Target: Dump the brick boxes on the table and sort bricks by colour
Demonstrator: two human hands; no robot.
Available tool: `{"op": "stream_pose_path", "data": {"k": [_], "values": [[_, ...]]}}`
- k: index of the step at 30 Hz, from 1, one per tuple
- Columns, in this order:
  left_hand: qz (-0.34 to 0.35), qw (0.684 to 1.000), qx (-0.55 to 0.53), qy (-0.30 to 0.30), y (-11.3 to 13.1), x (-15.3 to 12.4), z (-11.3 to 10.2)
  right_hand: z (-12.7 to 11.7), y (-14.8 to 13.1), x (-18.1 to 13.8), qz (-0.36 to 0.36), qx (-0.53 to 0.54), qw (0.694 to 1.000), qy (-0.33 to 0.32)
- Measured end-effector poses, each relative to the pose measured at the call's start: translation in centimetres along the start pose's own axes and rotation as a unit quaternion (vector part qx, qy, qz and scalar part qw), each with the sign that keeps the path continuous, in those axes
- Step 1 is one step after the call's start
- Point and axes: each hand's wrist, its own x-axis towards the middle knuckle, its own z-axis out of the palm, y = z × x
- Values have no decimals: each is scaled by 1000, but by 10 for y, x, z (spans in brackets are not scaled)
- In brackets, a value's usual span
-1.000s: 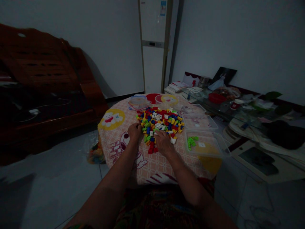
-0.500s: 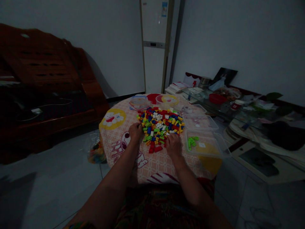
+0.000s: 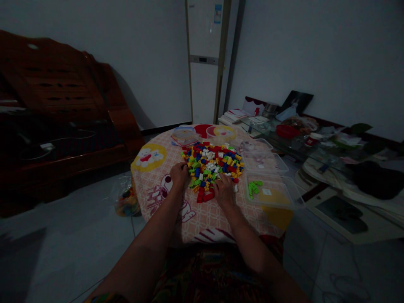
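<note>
The pile of coloured toy bricks (image 3: 210, 161) lies on the cloth-covered desk (image 3: 205, 223), with the left hand (image 3: 179, 173) at its left edge and the right hand (image 3: 224, 190) at its near right edge. The left hand's grip is curled and the right hand's grip is partly extended over the bricks; whether either has hold of a brick cannot be told. Red bricks (image 3: 207, 197) lie just beside the right hand, and green pieces (image 3: 253, 188) rest inside the nearest clear container (image 3: 279, 197)
</note>
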Motion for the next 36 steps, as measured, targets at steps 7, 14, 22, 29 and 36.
{"op": "stream_pose_path", "data": {"k": [7, 14, 22, 29, 36], "values": [[8, 1000, -17, 10, -3, 1, 3, 10, 5, 3, 2, 39, 999, 13], [10, 1000, -10, 14, -5, 2, 5, 12, 9, 0, -11, 69, 993, 93], [9, 1000, -14, 11, -3, 1, 4, -5, 13, -7, 2, 42, 990, 138], [8, 1000, -10, 7, -4, 2, 4, -47, 36, -10, 34, 16, 972, 231], [4, 1000, -3, 9, -4, 2, 6, -87, 87, -13, 118, -56, 954, 270]]}}
